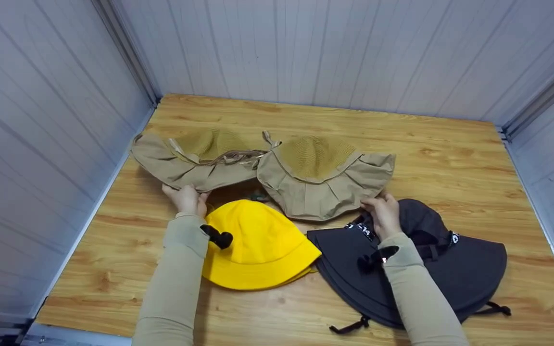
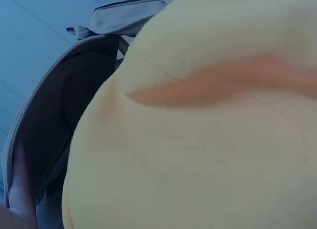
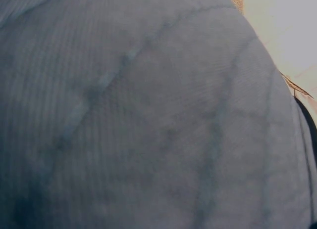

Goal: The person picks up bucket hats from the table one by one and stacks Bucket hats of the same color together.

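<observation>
Two khaki sun hats with mesh crowns lie side by side at the back, touching in the middle. My left hand [image 1: 187, 199] grips the front brim of the left khaki hat [image 1: 200, 175], which is tilted up. In the left wrist view, the dark underside of a khaki hat [image 2: 74, 85] shows, with part of the hand [image 2: 20, 202] against it. On the other side my right hand [image 1: 384, 211] pinches the front right brim of the right khaki hat [image 1: 318, 194]. The right wrist view does not show that hand.
Between the forearms sits a yellow bucket hat [image 1: 253, 240], apparently stacked; its crown [image 2: 198, 160] fills the left wrist view. Under the right forearm lie stacked dark wide-brimmed hats [image 1: 469, 269] with cords. Panelled walls [image 1: 306, 53] enclose the wooden table [image 1: 455, 158] on three sides.
</observation>
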`<state>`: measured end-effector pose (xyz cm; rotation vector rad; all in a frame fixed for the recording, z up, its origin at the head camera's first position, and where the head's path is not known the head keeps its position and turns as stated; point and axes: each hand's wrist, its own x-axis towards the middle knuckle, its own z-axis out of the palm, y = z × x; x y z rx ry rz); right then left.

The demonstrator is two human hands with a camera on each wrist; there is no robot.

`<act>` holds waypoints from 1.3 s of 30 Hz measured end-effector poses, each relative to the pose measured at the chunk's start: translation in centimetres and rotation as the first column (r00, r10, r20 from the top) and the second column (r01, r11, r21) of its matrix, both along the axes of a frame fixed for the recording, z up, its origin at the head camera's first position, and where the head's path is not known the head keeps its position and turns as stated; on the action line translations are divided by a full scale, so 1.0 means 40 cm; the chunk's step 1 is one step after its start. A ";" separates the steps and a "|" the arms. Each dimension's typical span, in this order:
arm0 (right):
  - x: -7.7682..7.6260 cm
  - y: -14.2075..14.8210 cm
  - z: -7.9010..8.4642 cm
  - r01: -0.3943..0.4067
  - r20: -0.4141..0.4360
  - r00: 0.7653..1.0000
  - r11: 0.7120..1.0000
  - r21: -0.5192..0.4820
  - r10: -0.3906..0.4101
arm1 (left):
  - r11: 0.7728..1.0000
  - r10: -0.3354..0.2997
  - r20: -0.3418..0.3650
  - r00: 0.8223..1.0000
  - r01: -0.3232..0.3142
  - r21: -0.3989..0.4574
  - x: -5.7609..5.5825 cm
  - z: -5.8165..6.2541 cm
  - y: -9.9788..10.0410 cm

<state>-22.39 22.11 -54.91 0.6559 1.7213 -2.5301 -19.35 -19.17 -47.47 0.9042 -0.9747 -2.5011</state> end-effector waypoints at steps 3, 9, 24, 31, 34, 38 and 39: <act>0.000 0.000 -0.002 -0.001 0.005 1.000 1.000 0.007 0.001 | 0.999 0.034 -0.042 0.999 -0.033 0.020 0.000 0.010 0.010; -0.002 0.000 -0.005 0.009 -0.004 1.000 1.000 0.003 -0.009 | 0.994 0.110 -0.106 0.988 -0.106 0.040 0.001 0.033 0.026; 0.001 -0.019 -0.012 0.111 -0.069 0.992 0.991 0.069 -0.106 | 0.981 0.187 -0.192 0.963 -0.175 0.077 -0.003 0.058 0.057; 0.001 -0.032 -0.007 0.173 -0.052 0.984 0.981 0.092 -0.169 | 0.981 0.187 -0.192 0.963 -0.171 0.095 -0.013 0.065 0.066; 0.000 -0.033 -0.003 0.183 -0.034 0.983 0.979 0.094 -0.181 | 0.974 0.209 -0.198 0.958 -0.186 0.129 -0.016 0.075 0.076; 0.002 -0.035 0.002 0.185 -0.017 0.983 0.973 0.140 -0.185 | 0.964 0.248 -0.255 0.935 -0.213 0.159 -0.017 0.097 0.093; 0.004 -0.036 0.004 0.183 -0.014 0.983 0.970 0.158 -0.183 | 0.962 0.256 -0.269 0.928 -0.218 0.161 -0.016 0.105 0.098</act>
